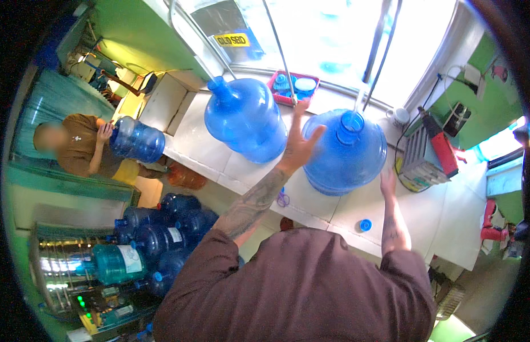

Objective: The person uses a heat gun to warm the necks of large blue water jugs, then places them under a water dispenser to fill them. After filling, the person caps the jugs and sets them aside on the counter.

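Note:
Two blue plastic water jugs stand on the white tiled counter. My left hand, fingers spread, reaches between the left jug and the right jug, close to the right jug's side; whether it touches is unclear. My right hand is low at the right jug's other side, its fingers blurred. Above that jug's uncapped neck is something thin and pale, a tube or a stream. A blue cap lies near the counter's front edge. Purple-handled scissors rest left of the right jug.
Behind the jugs sits a red basket of blue caps. To the right are a white mug and a red heat gun on a slatted container. At left a person holds another jug; several jugs are stacked below.

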Demonstrator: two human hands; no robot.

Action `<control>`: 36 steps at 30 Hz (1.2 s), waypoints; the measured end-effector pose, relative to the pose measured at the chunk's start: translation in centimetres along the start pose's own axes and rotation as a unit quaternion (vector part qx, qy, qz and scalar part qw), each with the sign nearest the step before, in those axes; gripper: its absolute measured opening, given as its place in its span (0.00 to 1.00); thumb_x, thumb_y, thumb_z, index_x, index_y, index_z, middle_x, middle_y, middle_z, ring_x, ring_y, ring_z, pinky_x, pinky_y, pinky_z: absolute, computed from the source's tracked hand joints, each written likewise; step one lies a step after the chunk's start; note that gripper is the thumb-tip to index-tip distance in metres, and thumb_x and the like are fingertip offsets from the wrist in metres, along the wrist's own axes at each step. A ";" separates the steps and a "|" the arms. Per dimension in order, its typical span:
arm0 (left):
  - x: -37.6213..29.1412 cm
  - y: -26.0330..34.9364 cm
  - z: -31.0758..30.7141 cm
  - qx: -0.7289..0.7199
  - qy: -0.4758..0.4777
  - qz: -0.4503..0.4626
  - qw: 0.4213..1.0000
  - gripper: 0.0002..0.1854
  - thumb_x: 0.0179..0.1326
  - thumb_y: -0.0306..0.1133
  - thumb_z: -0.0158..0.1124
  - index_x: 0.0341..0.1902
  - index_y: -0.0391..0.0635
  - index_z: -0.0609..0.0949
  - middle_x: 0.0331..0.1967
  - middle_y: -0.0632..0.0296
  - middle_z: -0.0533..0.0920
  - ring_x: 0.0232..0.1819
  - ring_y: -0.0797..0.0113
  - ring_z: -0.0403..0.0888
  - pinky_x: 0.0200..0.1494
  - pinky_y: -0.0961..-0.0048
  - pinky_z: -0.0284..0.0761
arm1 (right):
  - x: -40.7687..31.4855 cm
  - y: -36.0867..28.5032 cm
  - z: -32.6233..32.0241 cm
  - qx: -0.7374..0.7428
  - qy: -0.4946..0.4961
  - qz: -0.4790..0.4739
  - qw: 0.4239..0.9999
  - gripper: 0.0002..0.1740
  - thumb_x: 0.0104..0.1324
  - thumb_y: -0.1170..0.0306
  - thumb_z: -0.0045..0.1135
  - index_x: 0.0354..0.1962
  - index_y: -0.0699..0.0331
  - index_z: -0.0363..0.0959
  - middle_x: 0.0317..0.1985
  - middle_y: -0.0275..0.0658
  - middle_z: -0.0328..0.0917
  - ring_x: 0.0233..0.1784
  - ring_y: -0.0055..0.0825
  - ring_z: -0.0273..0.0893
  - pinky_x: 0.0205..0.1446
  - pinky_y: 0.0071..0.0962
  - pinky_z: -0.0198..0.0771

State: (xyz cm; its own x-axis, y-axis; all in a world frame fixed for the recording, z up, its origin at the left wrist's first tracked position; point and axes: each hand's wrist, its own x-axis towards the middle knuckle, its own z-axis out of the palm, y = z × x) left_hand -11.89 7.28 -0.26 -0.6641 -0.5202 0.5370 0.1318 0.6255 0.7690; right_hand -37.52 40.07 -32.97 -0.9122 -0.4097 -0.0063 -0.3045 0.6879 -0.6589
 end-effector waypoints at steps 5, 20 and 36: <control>3.6 -6.5 -12.4 0.127 0.308 -0.058 0.941 0.43 0.66 0.45 0.70 0.74 0.32 0.60 0.64 0.41 0.73 0.69 0.51 0.70 0.71 0.55 0.63 | -18.6 6.1 -4.2 -0.093 0.014 0.137 0.986 0.28 0.79 0.57 0.48 0.64 0.70 0.66 0.61 0.55 0.74 0.70 0.48 0.68 0.74 0.43 0.61; 8.1 -14.6 -22.6 0.141 0.041 -0.024 0.989 0.36 0.62 0.61 0.68 0.58 0.43 0.73 0.43 0.47 0.86 0.44 0.43 0.85 0.46 0.53 0.81 | -14.2 -49.9 2.1 0.221 -0.002 -0.350 0.910 0.16 0.73 0.71 0.54 0.56 0.67 0.71 0.53 0.53 0.76 0.59 0.50 0.75 0.63 0.42 0.68; 7.6 -13.2 -22.3 0.175 0.035 -0.101 0.979 0.46 0.62 0.69 0.61 0.61 0.33 0.69 0.37 0.35 0.85 0.41 0.33 0.84 0.45 0.44 0.79 | 2.4 -82.3 -2.7 0.491 -0.106 -0.341 0.795 0.27 0.81 0.51 0.35 0.65 0.57 0.70 0.25 0.34 0.72 0.27 0.21 0.71 0.32 0.26 0.71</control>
State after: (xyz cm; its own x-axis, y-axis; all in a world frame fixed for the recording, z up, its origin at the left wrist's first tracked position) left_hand -2.27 -17.91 1.39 -0.5974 -0.6849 0.4171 -0.2655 0.6597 0.7031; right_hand -15.41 -15.92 23.25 -0.5287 -0.6502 0.5457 -0.2528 -0.4931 -0.8324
